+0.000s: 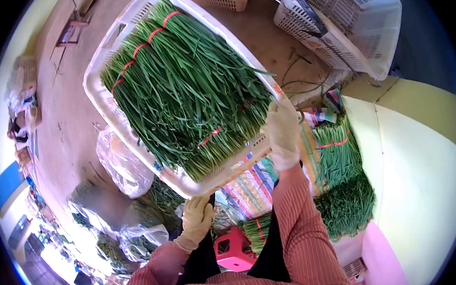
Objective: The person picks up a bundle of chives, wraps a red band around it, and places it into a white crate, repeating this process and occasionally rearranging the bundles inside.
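A white plastic crate (94, 77) is filled with long green leafy stalks (193, 77), tied in bundles with red bands. My left hand (196, 217), in a pale glove, has its fingers curled over the crate's near left corner. At the near right corner, my right hand (281, 132), gloved too, grips the rim. The crate is tilted, its near end close to my knees. More banded bundles (337, 155) lie on a striped cloth (246, 190) to the right.
White crates (382, 31) stand at the upper right, with a metal hook (373, 82) by them. A pink stool (233, 250) is between my legs. Plastic bags (123, 161) and loose greens (161, 202) lie at the left. A pale wall (420, 168) bounds the right.
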`<action>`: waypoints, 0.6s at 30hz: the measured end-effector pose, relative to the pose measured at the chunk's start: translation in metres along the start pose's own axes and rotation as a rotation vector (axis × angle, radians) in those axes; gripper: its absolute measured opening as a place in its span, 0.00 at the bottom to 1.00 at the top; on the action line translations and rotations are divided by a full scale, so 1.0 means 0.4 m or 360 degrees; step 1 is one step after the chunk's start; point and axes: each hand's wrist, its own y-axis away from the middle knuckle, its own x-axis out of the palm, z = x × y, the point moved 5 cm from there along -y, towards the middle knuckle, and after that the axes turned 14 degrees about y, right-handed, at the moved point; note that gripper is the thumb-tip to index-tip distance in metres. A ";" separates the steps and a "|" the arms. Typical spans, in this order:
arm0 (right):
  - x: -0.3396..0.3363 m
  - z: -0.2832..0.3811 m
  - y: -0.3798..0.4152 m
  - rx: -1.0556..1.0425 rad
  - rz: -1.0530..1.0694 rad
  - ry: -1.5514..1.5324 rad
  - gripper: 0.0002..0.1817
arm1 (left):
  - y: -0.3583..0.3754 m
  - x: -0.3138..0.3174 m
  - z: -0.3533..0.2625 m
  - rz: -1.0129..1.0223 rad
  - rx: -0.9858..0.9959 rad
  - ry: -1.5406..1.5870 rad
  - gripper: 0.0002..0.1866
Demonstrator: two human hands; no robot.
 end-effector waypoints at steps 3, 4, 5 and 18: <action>-0.167 -0.004 0.038 -0.0479 0.0426 0.0949 0.19 | 0.001 0.031 0.008 -0.0146 -0.0118 0.0038 0.11; -0.227 -0.042 0.033 -0.0496 0.0363 0.0654 0.23 | -0.015 0.031 -0.009 -0.0241 -0.0132 0.0128 0.11; -0.274 -0.066 0.004 -0.0568 0.0199 0.0929 0.24 | -0.036 0.027 -0.025 -0.0336 -0.0145 0.0215 0.11; -0.055 0.251 -0.059 -0.0363 0.0486 0.0039 0.17 | -0.537 0.084 0.000 -0.0283 0.0501 -0.0639 0.17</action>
